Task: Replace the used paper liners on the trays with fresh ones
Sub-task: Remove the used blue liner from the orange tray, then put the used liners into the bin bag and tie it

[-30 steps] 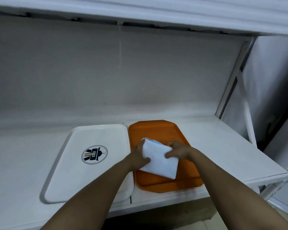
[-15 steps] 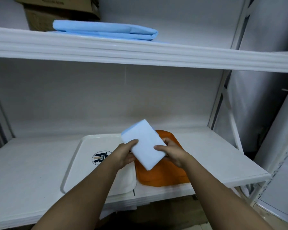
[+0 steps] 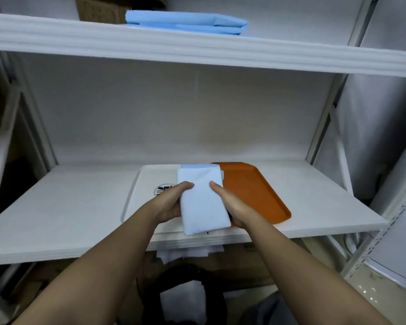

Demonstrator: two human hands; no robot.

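Note:
A folded pale blue-white paper liner [image 3: 202, 200] is held upright in front of me above the shelf. My left hand [image 3: 171, 202] grips its left edge, thumb on the front. My right hand [image 3: 232, 205] grips its right edge the same way. Behind the liner, a white tray [image 3: 145, 184] with a round dark logo lies on the middle shelf, mostly hidden by my hands. A bare orange tray [image 3: 256, 191] lies beside it on the right. A stack of folded blue liners [image 3: 188, 23] rests on the upper shelf.
The white middle shelf [image 3: 68, 207] runs left of the trays. A cardboard box [image 3: 99, 8] stands behind the blue stack. Below the shelf are a black bin [image 3: 185, 299] with white paper in it and cardboard boxes. White upright posts [image 3: 324, 123] frame the right side.
My head has tipped up and back, so the upper shelf came into view. Both hands lifted the folded liner off the orange tray and turned it from slanted to upright, nearer to me.

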